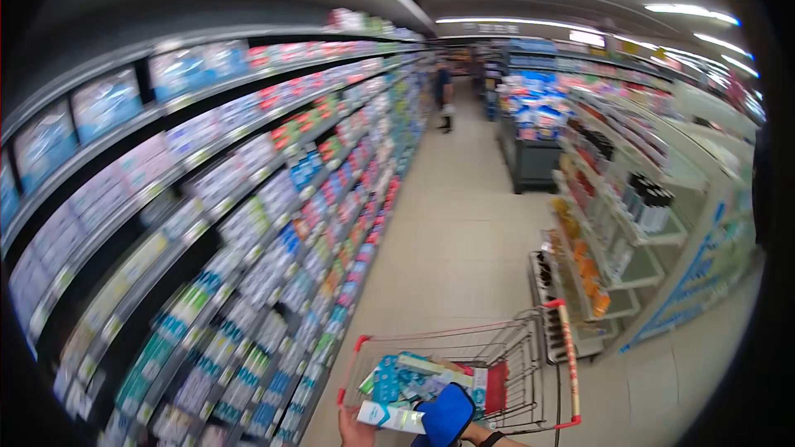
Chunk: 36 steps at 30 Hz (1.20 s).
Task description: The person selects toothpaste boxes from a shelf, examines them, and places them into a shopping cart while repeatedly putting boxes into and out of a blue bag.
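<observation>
My left hand is at the bottom of the view, closed on the left end of a white box with teal markings. The far end of that box passes behind a smooth blue thing with a dark edge, whose kind I cannot make out. My right hand, with a black band at the wrist, is just right of the blue thing, and its fingers are hidden. Just beyond both hands is a wire shopping cart with red corners, holding several teal, white and green packages.
Tall shelves of boxed and bagged goods line the left side. On the right are a shelf rack with bottles and orange packs and a dark display bin. A person stands farther along the tiled aisle.
</observation>
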### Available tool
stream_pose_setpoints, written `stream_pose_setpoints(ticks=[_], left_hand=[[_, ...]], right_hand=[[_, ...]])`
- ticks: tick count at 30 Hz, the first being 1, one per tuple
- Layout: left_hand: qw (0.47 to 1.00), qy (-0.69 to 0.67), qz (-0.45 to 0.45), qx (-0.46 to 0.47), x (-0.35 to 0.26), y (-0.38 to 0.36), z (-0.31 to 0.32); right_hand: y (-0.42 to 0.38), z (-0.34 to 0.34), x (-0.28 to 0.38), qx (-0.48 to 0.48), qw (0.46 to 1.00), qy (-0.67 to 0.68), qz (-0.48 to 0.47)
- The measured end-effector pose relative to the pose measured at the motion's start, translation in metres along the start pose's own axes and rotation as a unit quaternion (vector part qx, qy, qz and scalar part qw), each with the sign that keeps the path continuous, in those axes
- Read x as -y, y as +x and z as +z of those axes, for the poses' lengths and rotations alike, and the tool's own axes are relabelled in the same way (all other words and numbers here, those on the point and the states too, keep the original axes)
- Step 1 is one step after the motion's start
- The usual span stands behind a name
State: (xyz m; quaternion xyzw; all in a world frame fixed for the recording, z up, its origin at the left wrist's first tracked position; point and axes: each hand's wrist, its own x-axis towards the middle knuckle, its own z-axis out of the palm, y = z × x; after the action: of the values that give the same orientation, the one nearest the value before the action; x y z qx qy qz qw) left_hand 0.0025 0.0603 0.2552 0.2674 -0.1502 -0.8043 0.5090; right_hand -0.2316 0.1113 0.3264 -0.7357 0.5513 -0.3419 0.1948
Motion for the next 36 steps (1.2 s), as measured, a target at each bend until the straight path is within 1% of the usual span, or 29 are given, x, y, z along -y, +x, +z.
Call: stream_pose_setpoints(ticks=[4, 5, 6, 8, 9, 10, 11, 12, 14, 16, 18, 20, 21, 22, 24, 25, 27, 28, 29, 30, 32, 34, 35, 36], left_hand=[[0.999, -0.003, 0.039, 0.001, 0.011, -0.023, -0.088], [0.994, -0.045, 0.081, -0.053, 0.003, -0.039, -0.086], [0.987, -0.011, 0.132, -0.088, -0.010, -0.051, -0.096], [0.972, 0.029, 0.184, -0.147, -0.054, -0.083, -0.096], [0.965, 0.086, 0.207, -0.137, -0.067, -0.091, -0.117], [0.956, 0.144, 0.222, -0.127, -0.078, -0.099, -0.138], [0.941, 0.217, 0.220, -0.136, -0.093, -0.113, -0.142], [0.919, 0.292, 0.220, -0.146, -0.114, -0.133, -0.129], [0.890, 0.354, 0.231, -0.173, -0.127, -0.149, -0.144], [0.905, 0.343, 0.184, -0.172, -0.134, -0.161, -0.171], [0.910, 0.339, 0.165, -0.175, -0.145, -0.170, -0.190], [0.909, 0.339, 0.157, -0.184, -0.141, -0.179, -0.206], [0.917, 0.328, 0.145, -0.173, -0.123, -0.165, -0.251], [0.914, 0.345, 0.141, -0.158, -0.134, -0.173, -0.246], [0.910, 0.375, 0.123, -0.128, -0.151, -0.192, -0.228], [0.908, 0.399, 0.089, -0.090, -0.172, -0.204, -0.212], [0.912, 0.395, 0.096, -0.062, -0.171, -0.204, -0.217], [0.914, 0.390, 0.098, -0.048, -0.172, -0.206, -0.211], [0.940, 0.326, 0.085, -0.051, -0.171, -0.211, -0.204], [0.963, 0.262, 0.051, -0.028, -0.164, -0.209, -0.211], [0.976, 0.215, 0.031, 0.013, -0.168, -0.213, -0.202], [0.983, 0.180, -0.033, 0.000, -0.157, -0.210, -0.213], [0.987, 0.156, -0.039, -0.009, -0.161, -0.208, -0.205], [0.986, 0.158, -0.050, -0.018, -0.163, -0.205, -0.202]], right_hand=[[0.023, 0.075, 0.046, 0.084, 0.984, -0.127, -0.094], [0.029, 0.095, 0.059, 0.103, 0.971, -0.179, -0.124], [0.034, 0.116, 0.071, 0.119, 0.952, -0.232, -0.157], [0.042, 0.159, 0.094, 0.142, 0.932, -0.260, -0.207], [0.047, 0.183, 0.101, 0.148, 0.937, -0.230, -0.218], [0.049, 0.213, 0.101, 0.153, 0.956, -0.139, -0.206], [0.048, 0.247, 0.098, 0.154, 0.972, -0.019, -0.177], [0.042, 0.288, 0.092, 0.148, 0.973, 0.109, -0.138], [0.036, 0.361, 0.077, 0.140, 0.955, 0.248, -0.084], [0.042, 0.371, 0.090, 0.206, 0.951, 0.172, -0.155], [0.064, 0.379, 0.120, 0.241, 0.934, 0.213, -0.157], [0.069, 0.352, 0.177, 0.254, 0.896, 0.359, -0.068], [0.074, 0.352, 0.187, 0.255, 0.879, 0.399, -0.044], [0.079, 0.353, 0.197, 0.255, 0.861, 0.439, -0.021], [0.083, 0.361, 0.182, 0.260, 0.891, 0.372, -0.020], [0.082, 0.364, 0.179, 0.214, 0.900, 0.367, -0.095], [0.085, 0.341, 0.215, 0.213, 0.864, 0.448, 0.083], [0.081, 0.351, 0.203, 0.191, 0.849, 0.477, 0.122], [0.077, 0.360, 0.192, 0.166, 0.831, 0.507, 0.160], [0.073, 0.370, 0.181, 0.137, 0.810, 0.535, 0.196], [0.083, 0.344, 0.211, 0.119, 0.668, 0.652, 0.339], [0.100, 0.322, 0.219, 0.268, 0.589, 0.730, 0.217], [0.102, 0.312, 0.227, 0.310, 0.562, 0.742, 0.194], [0.097, 0.304, 0.230, 0.327, 0.559, 0.739, 0.188]])
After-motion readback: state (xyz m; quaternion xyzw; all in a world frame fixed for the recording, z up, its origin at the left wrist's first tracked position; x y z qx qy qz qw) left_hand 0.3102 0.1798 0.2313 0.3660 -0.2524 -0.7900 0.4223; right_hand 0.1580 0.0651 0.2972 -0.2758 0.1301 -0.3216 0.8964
